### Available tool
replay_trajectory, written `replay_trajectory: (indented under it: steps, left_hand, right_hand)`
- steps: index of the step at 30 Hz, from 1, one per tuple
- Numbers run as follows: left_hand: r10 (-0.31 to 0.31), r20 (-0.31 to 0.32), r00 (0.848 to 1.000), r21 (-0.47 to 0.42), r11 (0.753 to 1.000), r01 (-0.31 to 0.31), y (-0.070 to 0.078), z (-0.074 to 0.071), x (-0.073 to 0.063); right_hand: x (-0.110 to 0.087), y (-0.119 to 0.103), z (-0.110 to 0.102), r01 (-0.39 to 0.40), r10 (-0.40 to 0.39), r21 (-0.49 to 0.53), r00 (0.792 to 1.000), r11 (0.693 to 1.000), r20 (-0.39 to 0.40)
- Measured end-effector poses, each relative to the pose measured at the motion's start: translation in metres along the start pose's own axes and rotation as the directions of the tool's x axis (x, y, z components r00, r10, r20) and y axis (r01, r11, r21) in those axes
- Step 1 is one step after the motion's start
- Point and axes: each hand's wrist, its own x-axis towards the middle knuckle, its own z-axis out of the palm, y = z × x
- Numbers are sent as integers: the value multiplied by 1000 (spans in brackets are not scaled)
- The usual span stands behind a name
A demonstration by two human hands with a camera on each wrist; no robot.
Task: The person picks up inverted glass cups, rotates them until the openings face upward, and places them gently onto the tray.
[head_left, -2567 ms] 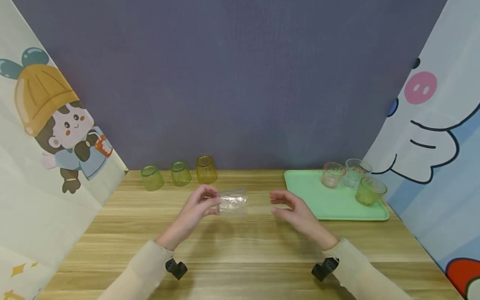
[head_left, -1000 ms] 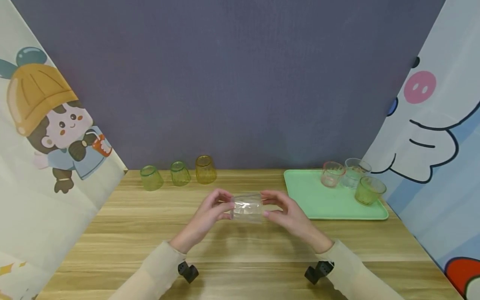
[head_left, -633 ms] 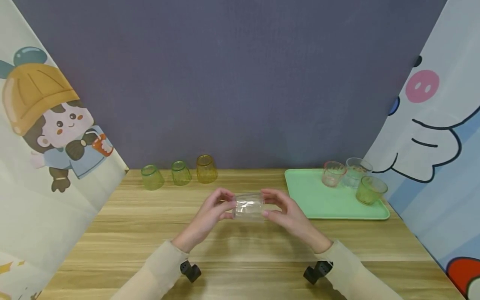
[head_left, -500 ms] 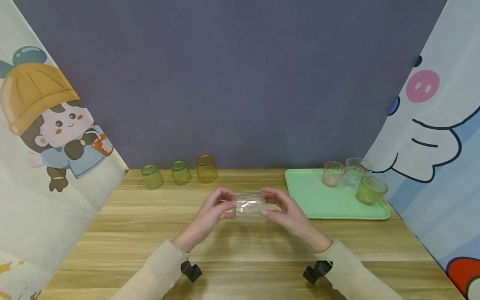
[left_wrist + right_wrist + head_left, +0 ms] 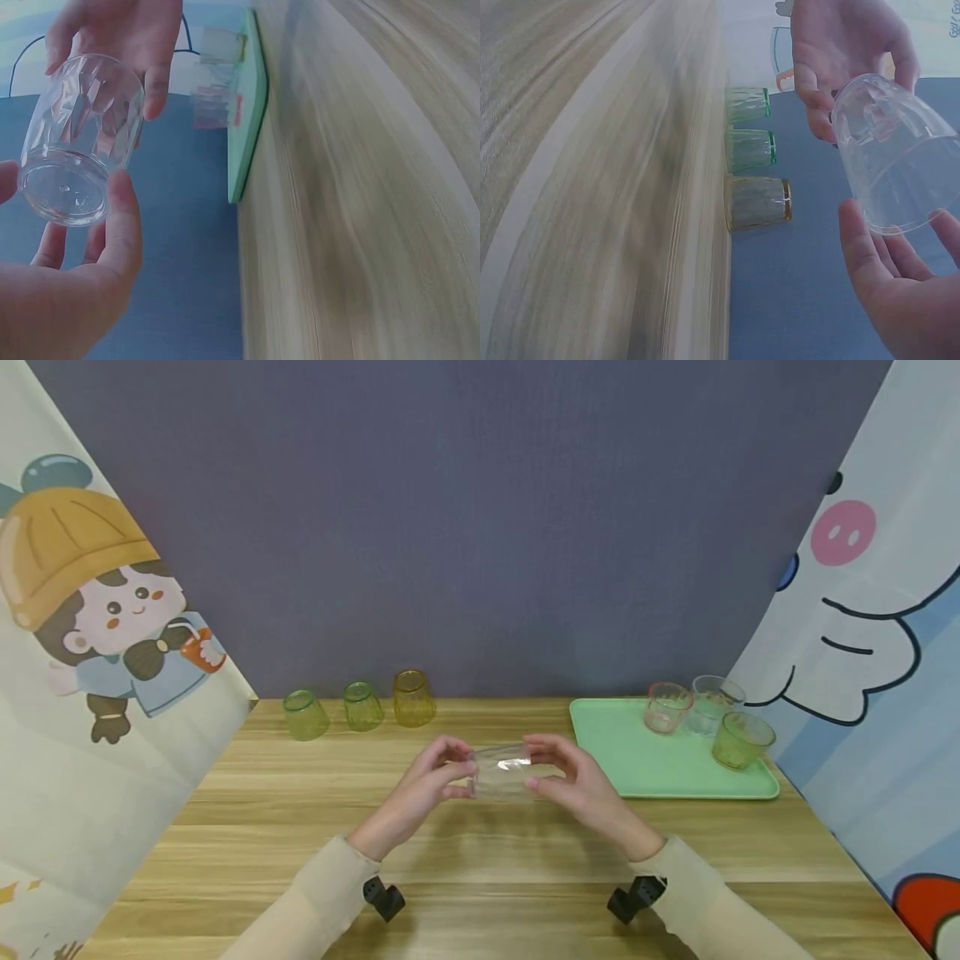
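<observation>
Clear cup (image 5: 501, 774), sideways at centre frame, up off the wooden table (image 5: 487, 868)! Left hand (image 5: 420, 789) curls round its base end; right hand (image 5: 576, 783), fingers and thumb half-spread, grips the rim. Tighter on the right: the green tray (image 5: 637, 768) has its left edge near that hand. Wider below, wood running to the frame's bottom edge.
</observation>
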Motion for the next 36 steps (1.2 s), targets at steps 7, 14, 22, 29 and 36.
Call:
replay_trajectory:
  steps: [7,14,22,29,36]
  left_hand:
    - [18,35,999,17,1000,-18,0,-1,5]
    - [-13,45,999,30,999,11,2,-2,10]
    - [-30,21,999,116,993,27,5,-5,12]
    - [-4,-5,1000,312,950,6,4,-9,14]
    - [116,-14,993,636,768,-81,1,-13,18]
  right_hand:
    - [2,-1,-2,21,-22,-30,1000,999,-7]
    - [3,-1,-13,22,-22,-86,1000,996,-1]
    - [3,3,-33,-23,22,-141,1000,990,-5]
    - [1,2,-47,-81,87,-231,996,970,14]
    - [0,-5,-56,-96,120,-413,992,906,31]
